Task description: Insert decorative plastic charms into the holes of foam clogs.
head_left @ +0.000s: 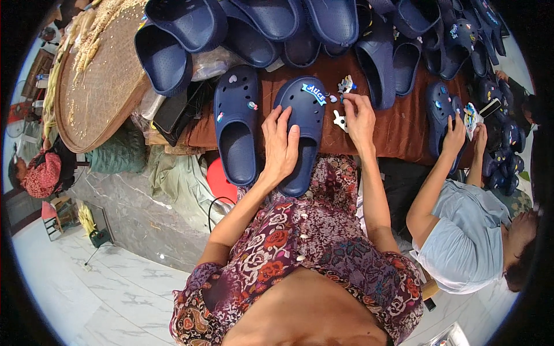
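A dark blue clog (300, 160) with a light blue lettered charm (314, 94) on its toe hangs partly over the table's near edge. My left hand (281, 149) holds it from the left, fingers and thumb lying on its upper. My right hand (361, 123) is right of the toe, thumb and fingertips drawn together; whether something small is between them, I cannot make out. Close to those fingertips are a small pale heart charm (333, 98), a colourful figure charm (347, 84) and a white charm (339, 120). Left of my left hand lies another clog (235, 153) with small charms on it.
Rows of blue clogs (264, 18) line the table's far side. A brown cloth (398, 136) covers the table. A round woven tray (101, 98) with grains stands at the left, a black bag (179, 112) beside it. At right, another person (461, 230) handles a clog and a charm sheet.
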`<move>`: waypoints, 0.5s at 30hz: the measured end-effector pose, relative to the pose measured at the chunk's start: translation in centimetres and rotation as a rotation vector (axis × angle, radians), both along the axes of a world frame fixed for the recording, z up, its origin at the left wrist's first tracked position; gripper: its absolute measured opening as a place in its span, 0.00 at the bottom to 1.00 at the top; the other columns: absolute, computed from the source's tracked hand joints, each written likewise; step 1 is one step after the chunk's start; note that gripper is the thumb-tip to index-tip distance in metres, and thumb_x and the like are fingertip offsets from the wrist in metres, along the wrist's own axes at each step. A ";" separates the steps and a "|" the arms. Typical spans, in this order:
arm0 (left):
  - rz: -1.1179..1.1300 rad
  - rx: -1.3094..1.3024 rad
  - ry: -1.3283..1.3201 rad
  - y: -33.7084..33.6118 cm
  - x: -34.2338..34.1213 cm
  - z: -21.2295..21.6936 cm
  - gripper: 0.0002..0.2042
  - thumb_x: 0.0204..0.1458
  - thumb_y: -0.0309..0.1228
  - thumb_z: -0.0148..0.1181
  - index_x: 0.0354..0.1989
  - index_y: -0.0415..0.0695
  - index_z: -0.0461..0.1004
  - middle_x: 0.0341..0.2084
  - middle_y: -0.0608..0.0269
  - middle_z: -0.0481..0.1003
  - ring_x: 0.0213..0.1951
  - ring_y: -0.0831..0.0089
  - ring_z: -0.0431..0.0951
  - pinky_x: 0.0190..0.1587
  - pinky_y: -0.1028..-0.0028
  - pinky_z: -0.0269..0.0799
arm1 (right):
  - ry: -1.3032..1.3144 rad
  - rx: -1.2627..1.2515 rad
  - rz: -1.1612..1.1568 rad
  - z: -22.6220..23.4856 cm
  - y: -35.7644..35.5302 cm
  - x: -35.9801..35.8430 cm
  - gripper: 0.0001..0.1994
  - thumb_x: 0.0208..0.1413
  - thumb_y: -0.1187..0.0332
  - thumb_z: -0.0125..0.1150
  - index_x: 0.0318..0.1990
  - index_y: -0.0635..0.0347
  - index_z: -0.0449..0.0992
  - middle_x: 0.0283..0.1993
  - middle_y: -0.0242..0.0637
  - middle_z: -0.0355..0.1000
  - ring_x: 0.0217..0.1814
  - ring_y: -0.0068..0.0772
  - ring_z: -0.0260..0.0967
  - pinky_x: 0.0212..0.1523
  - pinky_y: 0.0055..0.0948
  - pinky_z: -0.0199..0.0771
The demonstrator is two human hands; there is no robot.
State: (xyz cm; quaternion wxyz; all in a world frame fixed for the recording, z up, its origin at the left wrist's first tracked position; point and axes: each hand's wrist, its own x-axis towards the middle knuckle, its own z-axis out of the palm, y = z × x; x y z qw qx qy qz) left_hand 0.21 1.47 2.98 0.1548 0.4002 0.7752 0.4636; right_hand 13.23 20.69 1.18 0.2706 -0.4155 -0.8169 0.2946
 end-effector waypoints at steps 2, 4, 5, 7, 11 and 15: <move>-0.001 -0.006 -0.006 -0.1 0.0 0.1 0.22 0.67 0.37 0.45 0.65 0.39 0.63 0.65 0.41 0.58 0.66 0.46 0.58 0.68 0.55 0.52 | -0.031 0.015 0.018 -0.3 0.1 -0.4 0.09 0.60 0.67 0.61 0.46 0.58 0.80 0.38 0.41 0.71 0.40 0.43 0.72 0.43 0.39 0.71; 0.001 -0.006 -0.004 0.0 0.1 -0.1 0.22 0.67 0.37 0.45 0.66 0.39 0.63 0.65 0.41 0.58 0.67 0.46 0.58 0.69 0.55 0.52 | -0.062 0.031 0.035 -0.7 0.2 -0.8 0.10 0.59 0.66 0.62 0.46 0.58 0.80 0.38 0.42 0.71 0.41 0.45 0.73 0.44 0.41 0.71; 0.000 -0.004 -0.004 0.0 0.1 -0.1 0.22 0.67 0.37 0.45 0.66 0.39 0.63 0.65 0.41 0.58 0.67 0.46 0.58 0.69 0.56 0.52 | -0.100 0.079 0.049 -1.1 0.3 -1.0 0.11 0.58 0.66 0.63 0.46 0.58 0.80 0.39 0.42 0.71 0.43 0.46 0.73 0.44 0.42 0.71; 0.000 -0.002 -0.009 -0.1 0.1 0.0 0.22 0.67 0.36 0.45 0.66 0.39 0.63 0.65 0.41 0.58 0.67 0.47 0.58 0.69 0.56 0.52 | -0.132 0.112 0.066 -1.6 0.1 -1.3 0.11 0.57 0.65 0.66 0.45 0.58 0.80 0.41 0.43 0.70 0.46 0.50 0.72 0.45 0.45 0.71; 0.001 0.003 -0.006 -0.2 0.0 -0.1 0.21 0.67 0.35 0.45 0.65 0.40 0.64 0.65 0.42 0.58 0.67 0.47 0.58 0.69 0.57 0.53 | -0.151 0.145 0.058 -1.7 -0.1 -1.1 0.12 0.56 0.64 0.66 0.45 0.58 0.80 0.39 0.43 0.70 0.43 0.50 0.72 0.44 0.44 0.71; -0.002 0.019 -0.049 -0.1 -0.3 0.1 0.20 0.67 0.35 0.45 0.64 0.39 0.65 0.64 0.42 0.60 0.66 0.48 0.59 0.69 0.57 0.53 | 0.021 -0.091 0.016 -0.9 -0.5 -0.5 0.10 0.56 0.67 0.68 0.43 0.60 0.82 0.34 0.36 0.72 0.33 0.33 0.71 0.36 0.32 0.71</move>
